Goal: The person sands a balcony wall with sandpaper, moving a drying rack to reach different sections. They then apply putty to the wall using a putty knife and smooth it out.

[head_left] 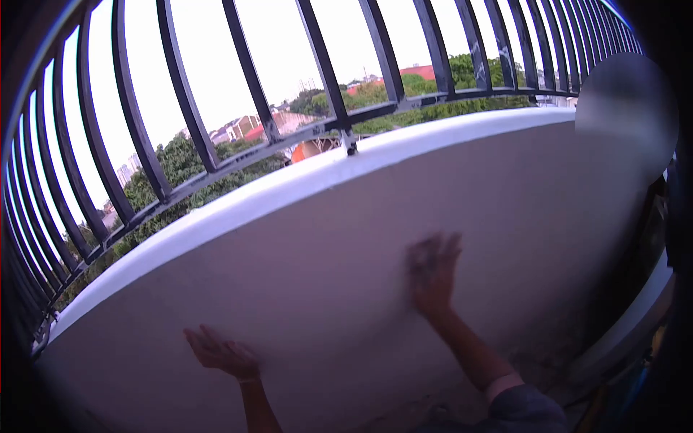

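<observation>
My left hand (222,352) is raised in front of the lower part of a plain greyish wall (325,267), its fingers stretched out and holding nothing. Farther up and to the right, my right hand (434,278) is against the same wall and smeared by motion. A small greyish, dark-spotted patch (422,258) shows at its fingers; I cannot tell what it is. A short sleeve covers my right upper arm.
A white ledge (289,191) caps the wall. Above it runs a black metal railing (249,68) of upright bars, fixed by a short post (348,141). Trees and rooftops lie beyond. A blurred round smear (626,115) covers the upper right.
</observation>
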Demonstrator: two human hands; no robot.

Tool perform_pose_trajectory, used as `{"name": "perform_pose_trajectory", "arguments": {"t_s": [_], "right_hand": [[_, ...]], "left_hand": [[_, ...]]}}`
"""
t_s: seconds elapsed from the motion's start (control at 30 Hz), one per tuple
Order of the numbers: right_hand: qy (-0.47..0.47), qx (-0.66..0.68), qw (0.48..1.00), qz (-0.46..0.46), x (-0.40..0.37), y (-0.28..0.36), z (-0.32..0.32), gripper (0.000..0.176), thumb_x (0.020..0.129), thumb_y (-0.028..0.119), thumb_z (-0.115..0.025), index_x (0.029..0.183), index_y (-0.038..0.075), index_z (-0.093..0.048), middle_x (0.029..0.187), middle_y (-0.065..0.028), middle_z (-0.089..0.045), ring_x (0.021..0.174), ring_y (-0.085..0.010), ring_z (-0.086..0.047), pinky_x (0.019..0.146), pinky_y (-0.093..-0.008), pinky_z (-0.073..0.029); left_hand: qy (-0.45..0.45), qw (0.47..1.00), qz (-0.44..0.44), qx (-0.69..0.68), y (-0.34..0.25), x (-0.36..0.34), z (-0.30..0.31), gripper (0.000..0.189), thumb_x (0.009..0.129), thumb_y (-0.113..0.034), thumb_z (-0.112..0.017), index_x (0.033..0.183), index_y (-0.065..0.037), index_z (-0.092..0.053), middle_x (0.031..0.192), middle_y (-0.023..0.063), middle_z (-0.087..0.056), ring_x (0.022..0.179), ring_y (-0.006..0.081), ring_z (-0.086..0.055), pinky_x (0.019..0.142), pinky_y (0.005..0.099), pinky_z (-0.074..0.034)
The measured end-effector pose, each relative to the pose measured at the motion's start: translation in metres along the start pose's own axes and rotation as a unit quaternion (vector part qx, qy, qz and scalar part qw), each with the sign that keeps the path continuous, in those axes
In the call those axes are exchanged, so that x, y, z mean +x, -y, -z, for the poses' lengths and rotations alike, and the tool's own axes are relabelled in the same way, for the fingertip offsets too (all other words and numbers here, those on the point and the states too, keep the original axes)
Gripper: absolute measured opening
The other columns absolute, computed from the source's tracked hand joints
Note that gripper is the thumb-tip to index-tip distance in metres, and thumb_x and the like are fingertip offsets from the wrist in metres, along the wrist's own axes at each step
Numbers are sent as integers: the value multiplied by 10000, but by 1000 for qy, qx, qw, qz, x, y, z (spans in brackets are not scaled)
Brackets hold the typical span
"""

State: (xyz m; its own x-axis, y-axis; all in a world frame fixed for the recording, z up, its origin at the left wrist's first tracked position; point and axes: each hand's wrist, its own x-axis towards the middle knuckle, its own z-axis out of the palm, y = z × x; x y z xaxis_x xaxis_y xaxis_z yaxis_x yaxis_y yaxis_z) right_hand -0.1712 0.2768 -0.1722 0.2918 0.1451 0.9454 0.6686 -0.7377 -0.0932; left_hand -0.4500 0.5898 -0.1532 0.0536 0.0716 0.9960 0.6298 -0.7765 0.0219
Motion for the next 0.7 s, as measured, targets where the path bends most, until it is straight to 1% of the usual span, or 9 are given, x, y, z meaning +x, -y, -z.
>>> {"name": "perform_pose_trajectory", "arguments": {"t_s": [0.13, 0.23, 0.3, 0.33, 0.43, 0.47, 0.57, 0.63, 0.7], "right_hand": [[-76, 32, 984, -159, 135, 31, 40, 598, 923, 313, -587, 1494, 302, -412, 1629, -176, -147, 1453, -549, -75, 1126, -700, -141], [-40, 132, 990, 23, 156, 112, 45, 683, 892, 326, -627, 1519, 298, -359, 1617, -127, -221, 1453, -486, -186, 1136, -666, -193], [36, 176, 967, 182, 108, 125, 33, 673, 890, 356, -618, 1512, 338, -360, 1597, -67, -289, 1446, -406, -276, 1154, -604, -235], [84, 165, 944, 274, 74, 121, 16, 663, 887, 377, -613, 1503, 368, -366, 1583, -29, -327, 1440, -363, -315, 1162, -567, -257], [146, 161, 933, 286, 5, 14, 5, 591, 880, 354, -614, 1446, 405, -454, 1494, 62, -448, 1382, -298, -403, 1113, -486, -344], [102, 91, 955, 261, 3, -28, 13, 545, 876, 352, -618, 1405, 421, -506, 1475, 55, -465, 1348, -305, -431, 1081, -516, -364], [91, -48, 989, 108, 56, -94, 40, 592, 839, 390, -647, 1414, 394, -509, 1605, -81, -279, 1450, -479, -220, 1078, -697, -264], [18, -8, 997, 75, 103, -63, 47, 680, 809, 400, -685, 1451, 383, -463, 1636, -115, -180, 1459, -532, -114, 1085, -737, -195], [-9, 35, 993, 109, 142, -7, 54, 760, 785, 406, -717, 1481, 391, -410, 1635, -94, -193, 1453, -534, -132, 1096, -731, -190]], "left_hand": [[5, 999, 3, 39, 0, -7, 1, 604, 1053, -404, -224, 1500, -19, -355, 1564, 219, -296, 1418, 395, -302, 1136, 495, -226], [13, 998, 9, 58, 1, -2, -3, 588, 1053, -380, -235, 1502, -19, -352, 1564, 219, -295, 1420, 396, -300, 1140, 496, -217], [17, 998, 0, 54, -1, -3, 1, 580, 1054, -369, -235, 1503, -19, -350, 1564, 220, -297, 1424, 394, -296, 1143, 494, -212], [27, 998, -7, 51, 0, -6, 3, 578, 1052, -363, -250, 1507, -18, -337, 1566, 232, -281, 1429, 404, -282, 1141, 505, -213], [26, 998, -39, 40, 16, -9, 2, 579, 1048, -351, -275, 1518, -14, -305, 1568, 261, -248, 1441, 430, -252, 1137, 535, -222], [17, 998, -48, 30, 19, -10, 2, 579, 1049, -350, -271, 1520, -14, -299, 1566, 265, -246, 1441, 437, -251, 1138, 542, -229], [0, 998, -59, -1, 21, -4, -1, 586, 1051, -365, -265, 1519, -14, -293, 1561, 275, -241, 1434, 454, -264, 1140, 560, -248], [2, 998, -59, -18, 20, -8, 0, 593, 1052, -379, -265, 1517, -12, -294, 1557, 279, -246, 1429, 463, -272, 1142, 566, -256], [0, 998, -55, -29, 21, -8, -3, 601, 1052, -392, -266, 1514, -9, -298, 1553, 279, -256, 1427, 467, -276, 1144, 567, -258]]}}
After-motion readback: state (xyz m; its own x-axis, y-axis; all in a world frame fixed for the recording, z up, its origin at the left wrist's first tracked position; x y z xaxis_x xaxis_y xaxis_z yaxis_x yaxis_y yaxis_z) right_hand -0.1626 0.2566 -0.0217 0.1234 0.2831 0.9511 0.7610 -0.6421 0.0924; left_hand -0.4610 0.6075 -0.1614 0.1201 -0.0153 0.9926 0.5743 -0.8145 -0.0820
